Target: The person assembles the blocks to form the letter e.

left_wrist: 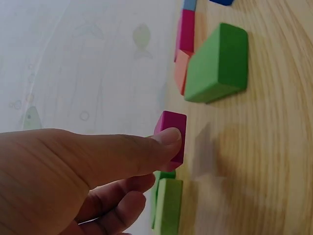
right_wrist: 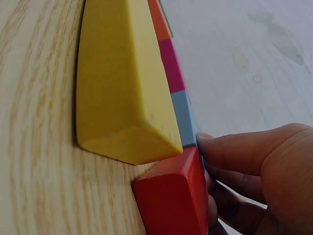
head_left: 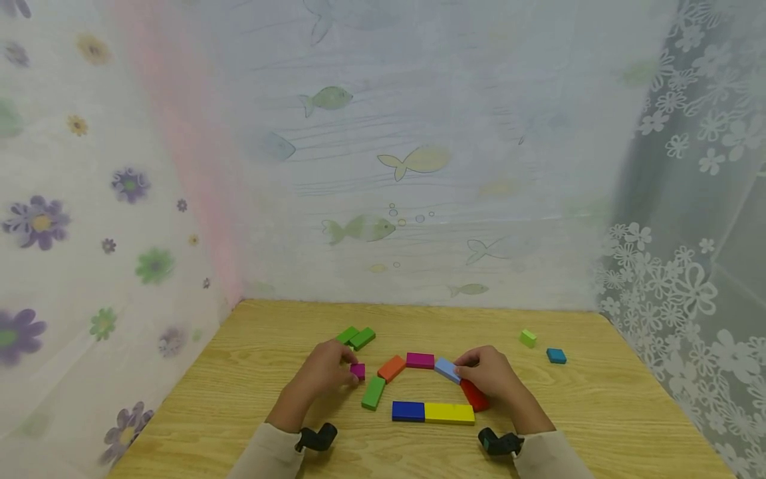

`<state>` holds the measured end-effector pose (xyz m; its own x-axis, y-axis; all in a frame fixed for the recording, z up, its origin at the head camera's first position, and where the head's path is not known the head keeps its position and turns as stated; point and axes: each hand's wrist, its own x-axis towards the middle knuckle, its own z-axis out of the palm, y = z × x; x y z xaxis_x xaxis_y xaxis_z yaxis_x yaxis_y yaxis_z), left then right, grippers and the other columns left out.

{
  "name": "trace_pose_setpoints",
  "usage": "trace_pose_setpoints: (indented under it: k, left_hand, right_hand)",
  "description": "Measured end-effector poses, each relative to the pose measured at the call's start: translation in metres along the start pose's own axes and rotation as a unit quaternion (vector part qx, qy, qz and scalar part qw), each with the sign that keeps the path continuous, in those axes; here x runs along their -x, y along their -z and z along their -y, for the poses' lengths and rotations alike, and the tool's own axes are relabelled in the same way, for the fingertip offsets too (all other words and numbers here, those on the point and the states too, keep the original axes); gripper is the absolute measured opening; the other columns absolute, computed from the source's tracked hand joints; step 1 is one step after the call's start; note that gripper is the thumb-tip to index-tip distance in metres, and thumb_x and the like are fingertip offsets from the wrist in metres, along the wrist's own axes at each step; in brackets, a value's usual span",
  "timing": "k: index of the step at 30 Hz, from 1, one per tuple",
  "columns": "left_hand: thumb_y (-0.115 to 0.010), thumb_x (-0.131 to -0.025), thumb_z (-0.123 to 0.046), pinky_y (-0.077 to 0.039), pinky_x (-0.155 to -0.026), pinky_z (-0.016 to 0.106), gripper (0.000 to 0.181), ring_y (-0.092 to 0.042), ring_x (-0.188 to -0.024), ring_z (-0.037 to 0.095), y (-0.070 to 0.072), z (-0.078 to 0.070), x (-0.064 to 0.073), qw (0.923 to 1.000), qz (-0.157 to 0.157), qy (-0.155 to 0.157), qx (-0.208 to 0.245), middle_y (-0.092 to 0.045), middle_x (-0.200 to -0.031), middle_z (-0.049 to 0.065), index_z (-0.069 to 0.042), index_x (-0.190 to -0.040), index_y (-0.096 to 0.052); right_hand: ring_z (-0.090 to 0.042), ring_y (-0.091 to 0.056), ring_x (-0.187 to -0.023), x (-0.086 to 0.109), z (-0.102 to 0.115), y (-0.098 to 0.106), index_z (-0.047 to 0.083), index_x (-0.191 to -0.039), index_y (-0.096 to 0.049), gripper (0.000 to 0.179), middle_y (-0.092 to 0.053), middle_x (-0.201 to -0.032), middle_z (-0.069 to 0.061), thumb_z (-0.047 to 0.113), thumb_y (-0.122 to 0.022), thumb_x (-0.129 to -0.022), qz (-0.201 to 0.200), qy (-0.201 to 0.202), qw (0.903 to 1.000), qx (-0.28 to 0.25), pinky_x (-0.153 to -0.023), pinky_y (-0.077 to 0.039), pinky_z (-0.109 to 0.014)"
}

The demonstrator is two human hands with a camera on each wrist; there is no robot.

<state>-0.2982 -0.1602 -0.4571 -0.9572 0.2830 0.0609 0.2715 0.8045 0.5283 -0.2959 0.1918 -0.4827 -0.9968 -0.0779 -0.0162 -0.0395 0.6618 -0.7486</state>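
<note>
Between the hands, a curve already stands: green block point(head_left: 374, 392), orange block point(head_left: 391, 368), longer magenta block point(head_left: 421, 360), light blue block point(head_left: 447, 370), red block point(head_left: 475, 395). Nearer the wrists, dark blue block point(head_left: 408, 411) meets yellow block point(head_left: 449, 413). The left hand point(head_left: 326, 369) pinches a small magenta block point(head_left: 360, 370), unplaced; the right hand point(head_left: 492, 376) touches the light blue block, whether gripping I can't tell. Still apart: two green blocks point(head_left: 362, 339) beyond the left hand, lime block point(head_left: 528, 338) and teal block point(head_left: 556, 356) beyond the right.

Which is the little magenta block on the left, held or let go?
Held: the left hand pinches the little magenta block, with the thumb against one face.
</note>
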Motion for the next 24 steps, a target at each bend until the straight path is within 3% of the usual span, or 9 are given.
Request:
trace_pose_setpoints:
  k: [3,13,24]
  left_hand:
    - [-0.088,-0.082,-0.014,-0.055,-0.081,0.041,0.022,-0.06,-0.093,0.02,0.002,-0.008,0.003,0.9994,0.015,-0.014,0.027,-0.07,-0.102,0.004,-0.01,-0.101,-0.079]
    - [-0.088,-0.083,-0.016,-0.057,-0.083,0.037,0.022,-0.065,-0.091,0.016,0.005,-0.025,0.012,0.9958,0.048,-0.068,0.037,-0.073,-0.096,-0.002,-0.01,-0.102,-0.078]
    - [-0.09,-0.08,-0.014,-0.056,-0.08,0.036,0.023,-0.065,-0.091,0.017,-0.003,-0.037,0.018,0.9923,0.082,-0.075,0.055,-0.073,-0.095,-0.002,-0.01,-0.1,-0.079]
  right_hand:
    - [-0.017,-0.064,-0.085,0.0,0.0,0.0,0.011,-0.102,-0.08,0.011,-0.073,-0.097,-0.001,0.015,-0.077,-0.093,-0.001,-0.001,1.0,0.0,-0.077,-0.06,-0.037]
    - [-0.018,-0.063,-0.086,0.0,-0.001,-0.001,0.011,-0.103,-0.08,0.012,-0.072,-0.098,-0.002,0.016,-0.077,-0.093,0.0,-0.006,1.0,-0.002,-0.077,-0.06,-0.037]
    - [-0.018,-0.064,-0.085,-0.002,-0.003,-0.003,0.012,-0.101,-0.08,0.009,-0.072,-0.096,-0.001,0.016,-0.077,-0.093,-0.001,-0.017,0.9998,-0.007,-0.078,-0.06,-0.037]
